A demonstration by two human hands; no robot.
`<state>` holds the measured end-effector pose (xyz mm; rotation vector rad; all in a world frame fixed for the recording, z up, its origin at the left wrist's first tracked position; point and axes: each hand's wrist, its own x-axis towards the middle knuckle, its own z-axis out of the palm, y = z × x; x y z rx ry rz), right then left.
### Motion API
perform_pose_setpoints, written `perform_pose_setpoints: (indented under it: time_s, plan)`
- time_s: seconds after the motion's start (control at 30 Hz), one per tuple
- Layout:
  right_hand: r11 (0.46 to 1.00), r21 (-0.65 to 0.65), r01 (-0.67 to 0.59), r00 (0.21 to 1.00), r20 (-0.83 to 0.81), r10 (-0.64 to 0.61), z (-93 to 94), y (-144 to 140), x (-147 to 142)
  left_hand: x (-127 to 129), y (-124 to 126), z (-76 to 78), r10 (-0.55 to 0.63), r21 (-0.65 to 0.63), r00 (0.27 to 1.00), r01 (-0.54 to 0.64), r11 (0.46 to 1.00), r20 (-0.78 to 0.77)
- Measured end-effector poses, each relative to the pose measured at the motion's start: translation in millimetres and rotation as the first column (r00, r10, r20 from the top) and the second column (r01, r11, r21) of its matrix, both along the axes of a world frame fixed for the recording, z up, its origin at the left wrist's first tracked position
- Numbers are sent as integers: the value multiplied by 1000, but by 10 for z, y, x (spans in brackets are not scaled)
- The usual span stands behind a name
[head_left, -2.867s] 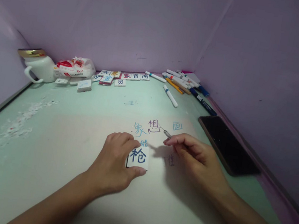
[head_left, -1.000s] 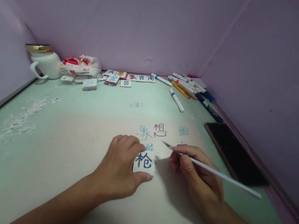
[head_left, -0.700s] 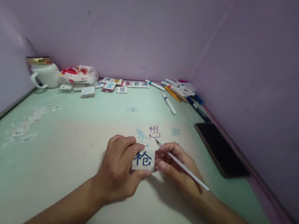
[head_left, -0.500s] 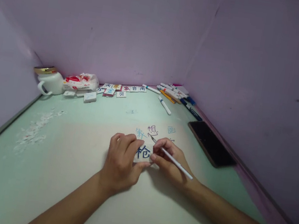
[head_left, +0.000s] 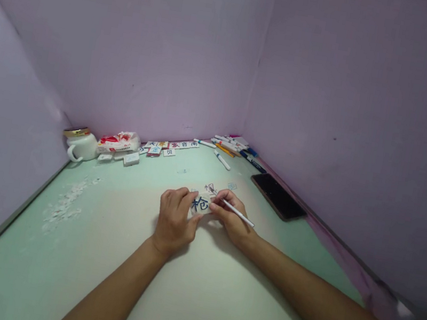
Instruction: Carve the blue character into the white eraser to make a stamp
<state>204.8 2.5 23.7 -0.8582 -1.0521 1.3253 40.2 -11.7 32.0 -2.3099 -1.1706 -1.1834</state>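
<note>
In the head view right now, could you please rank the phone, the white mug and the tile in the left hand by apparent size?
1. phone
2. white mug
3. tile, partly covered by the left hand

The mug stands farther away, so true sizes stay unsure.

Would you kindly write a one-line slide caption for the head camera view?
Left hand steadies a white character tile on the pale green table while the right hand holds a thin white tool at it.
</note>
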Motion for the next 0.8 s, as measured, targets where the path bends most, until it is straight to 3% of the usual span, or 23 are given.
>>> perform_pose_setpoints:
  time_s: [0.37, 0.8]
  plan:
    - [998, -52, -45, 994, -106, 39, 14, 0, 14, -17, 74, -83, -47, 89, 999, 45, 995, 22]
    - [997, -39, -70, 996, -67, 67, -7, -8, 32, -18, 47, -49, -68, 1, 997, 68, 998, 31]
